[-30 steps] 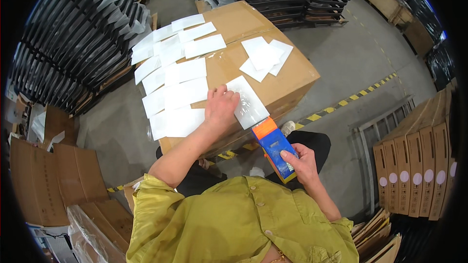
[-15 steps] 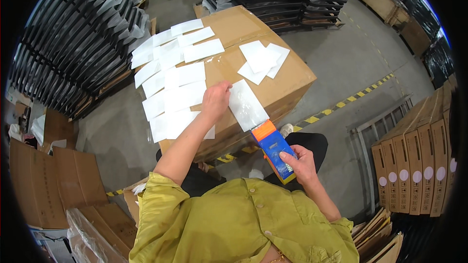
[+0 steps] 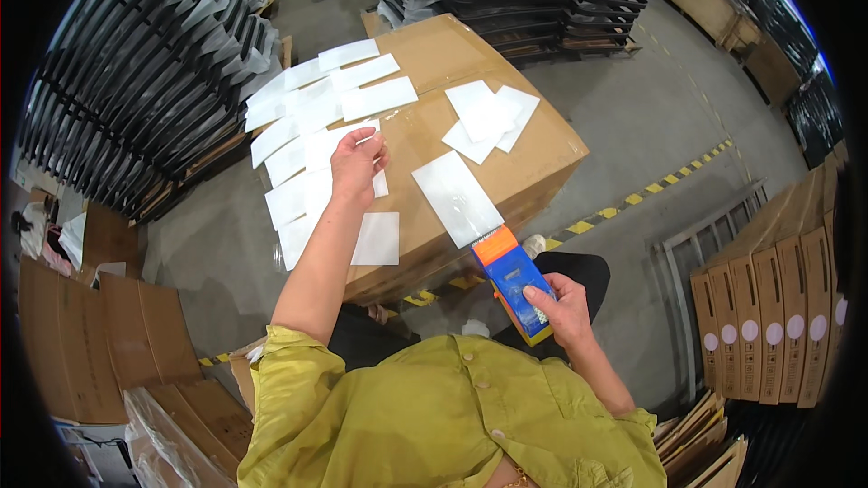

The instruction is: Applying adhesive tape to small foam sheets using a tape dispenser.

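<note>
My right hand (image 3: 562,309) grips a blue and orange handheld tape dispenser (image 3: 514,280), thumb on its upper face. The dispenser's toothed orange end meets the near edge of a white sheet (image 3: 457,197) on a large cardboard box (image 3: 416,158). Glossy streaks, like clear tape, show on that sheet. My left hand (image 3: 358,165) hovers over rows of overlapping white sheets (image 3: 375,239) on the box's left side. Its fingers are loosely bent and apart, and nothing shows in them. A few more white sheets (image 3: 488,116) lie loosely overlapped at the far right of the box top.
Stacks of black metal frames with pale wrapping (image 3: 163,72) stand at the left, and more frames (image 3: 533,0) stand behind the box. Upright flat cartons (image 3: 768,307) line the right side, beside a grey metal rack (image 3: 692,280). Yellow-black floor tape (image 3: 633,194) runs past the box.
My left hand has moved left and away from the sheet by the dispenser, over the rows of sheets. Its fingers have loosened. My right hand and the dispenser have barely moved.
</note>
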Demonstrator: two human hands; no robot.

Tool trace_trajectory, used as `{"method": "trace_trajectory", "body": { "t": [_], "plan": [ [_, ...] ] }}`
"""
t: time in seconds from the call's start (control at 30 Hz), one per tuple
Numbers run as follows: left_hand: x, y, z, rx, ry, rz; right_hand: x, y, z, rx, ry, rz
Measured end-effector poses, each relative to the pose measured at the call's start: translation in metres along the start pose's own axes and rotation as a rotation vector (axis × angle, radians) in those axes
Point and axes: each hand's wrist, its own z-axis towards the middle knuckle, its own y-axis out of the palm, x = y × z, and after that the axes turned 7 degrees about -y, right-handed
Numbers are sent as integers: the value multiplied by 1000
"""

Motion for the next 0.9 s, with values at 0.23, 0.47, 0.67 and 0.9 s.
{"method": "trace_trajectory", "body": {
  "t": [0.23, 0.47, 0.67, 0.9],
  "plan": [
    [2, -18, -13, -168, -177, -270, -2, 8, 6, -11, -3, 11],
    [-5, -18, -38, -251, -138, -219, 1, 7, 0, 23, -36, -86],
    [6, -19, -66, -272, -173, -175, 5, 6, -2, 18, -32, 15],
    [10, -33, -88, -248, -164, -214, 7, 10, 4, 5, -12, 21]
  ]
}}
